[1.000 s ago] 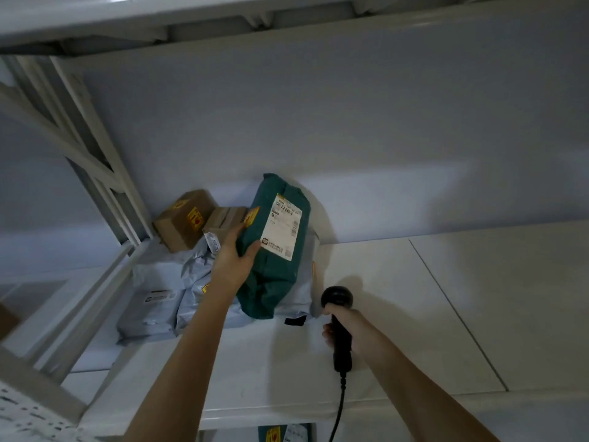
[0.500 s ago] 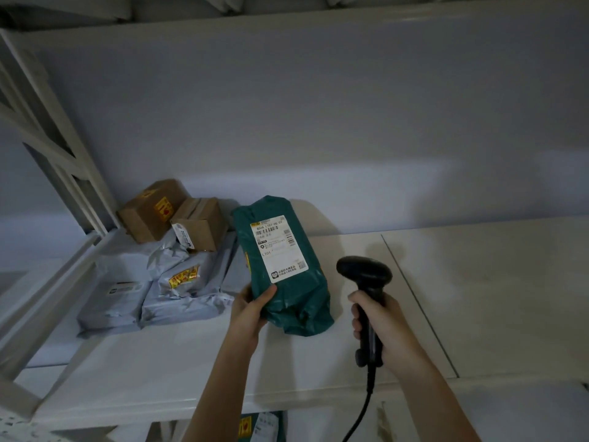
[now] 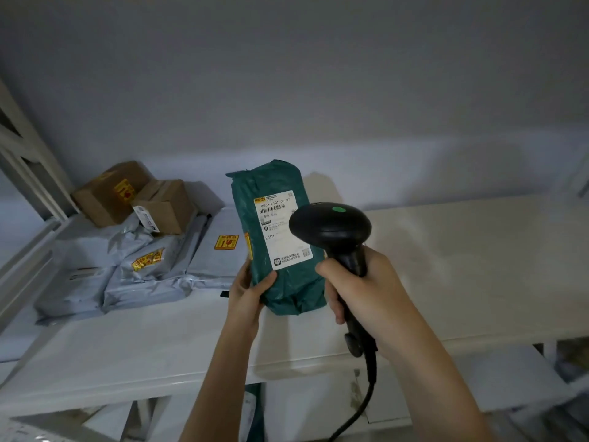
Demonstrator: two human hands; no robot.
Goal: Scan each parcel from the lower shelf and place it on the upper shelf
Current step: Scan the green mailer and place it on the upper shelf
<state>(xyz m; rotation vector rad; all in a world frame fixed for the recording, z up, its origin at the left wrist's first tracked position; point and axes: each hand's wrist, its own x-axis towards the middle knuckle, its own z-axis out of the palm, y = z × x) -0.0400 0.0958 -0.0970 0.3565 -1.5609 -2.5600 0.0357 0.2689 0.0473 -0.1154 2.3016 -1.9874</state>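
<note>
On the upper shelf (image 3: 446, 266), right half bare, left hand (image 3: 247, 290) grips green parcel (image 3: 274, 250) by its lower left edge; right hand (image 3: 360, 291) wraps scanner (image 3: 331, 224) handle, head over the label. Grey bags (image 3: 134, 272) and boxes (image 3: 127, 196) piled left.

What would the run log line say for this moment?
left hand holds green parcel | right hand grips scanner | aimed at label

**Dim, bluish, soft at the edges**

Lit weakly from the front. Soft shadow on the wall (image 3: 287, 74) above a paler band. Slightly blurred at the lower right corner, bent by the wide lens at the left frame (image 3: 28, 173). No glare.
</note>
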